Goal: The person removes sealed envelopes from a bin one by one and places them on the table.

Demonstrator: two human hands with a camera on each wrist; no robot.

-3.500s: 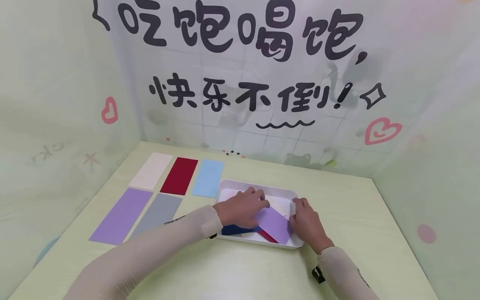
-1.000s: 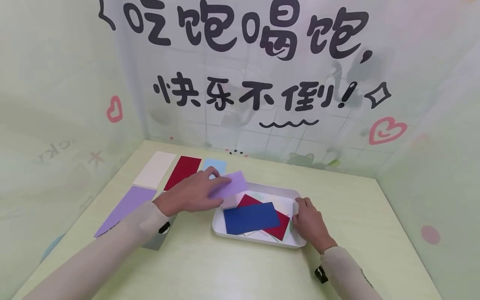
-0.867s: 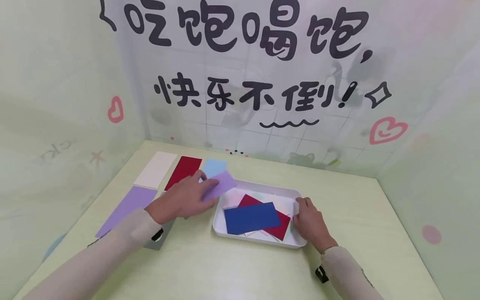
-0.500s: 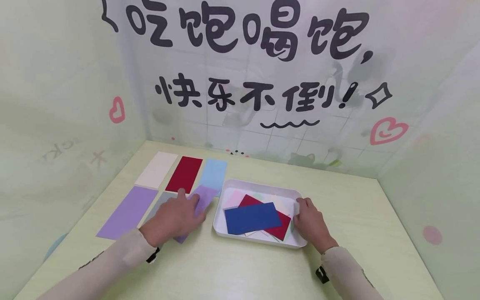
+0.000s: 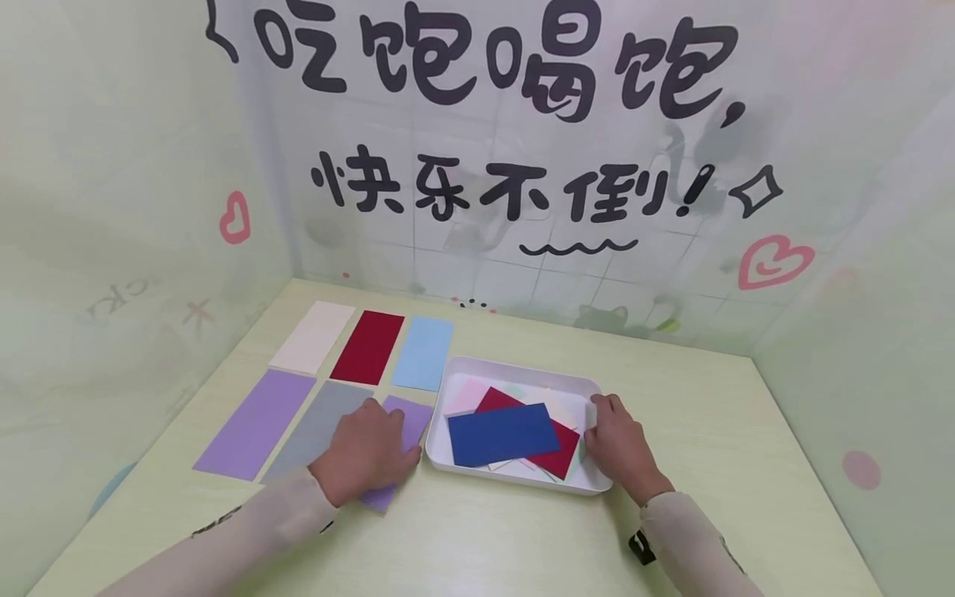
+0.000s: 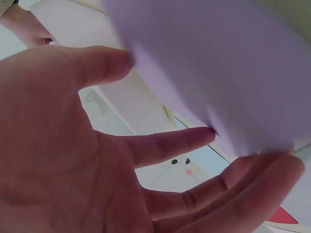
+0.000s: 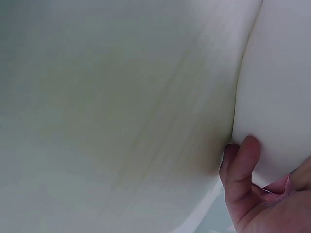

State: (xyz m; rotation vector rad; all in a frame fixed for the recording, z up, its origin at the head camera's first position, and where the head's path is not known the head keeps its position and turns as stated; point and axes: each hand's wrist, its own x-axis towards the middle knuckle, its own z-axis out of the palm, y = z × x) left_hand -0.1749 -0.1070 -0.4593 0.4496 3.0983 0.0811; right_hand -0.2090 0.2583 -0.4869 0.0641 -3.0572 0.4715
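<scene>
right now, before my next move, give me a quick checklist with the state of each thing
1. Purple card nearest the tray let go: not ok, the left hand's fingers touch it.
2. That card clear of the gray card along its whole length: cannot tell, the hand covers part.
3. White tray steadied: ok, the right hand holds its right edge.
4. Blue card uncovered: ok, it lies across the tray's red card.
5. Light blue card apart from the dark red card: ok.
</scene>
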